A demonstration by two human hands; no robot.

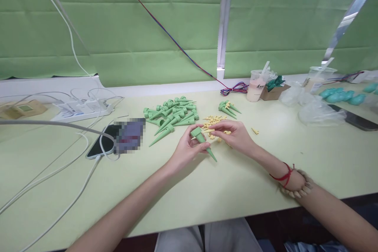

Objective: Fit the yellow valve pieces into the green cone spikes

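Note:
My left hand [189, 146] is closed around a green plastic plant watering spike [201, 138], its wide head up and its point tilted down to the right. Between the thumb and fingers of my right hand [232, 136] is a small yellow plastic valve piece [208, 130], held close beside the spike's head. Whether the two parts touch I cannot tell. Behind my hands lies a heap of small yellow pieces [215, 119]. Further left is a pile of green spikes [174, 113]. A few spikes with yellow pieces on them [229, 108] lie apart at the back.
At left are a phone [103, 141], white cables [79, 189] and a power strip [82, 111]. A drink cup [256, 86], a cardboard box [273, 92], plastic bags [317, 111] and a dark phone [357, 120] are at right. One yellow piece [254, 130] lies alone.

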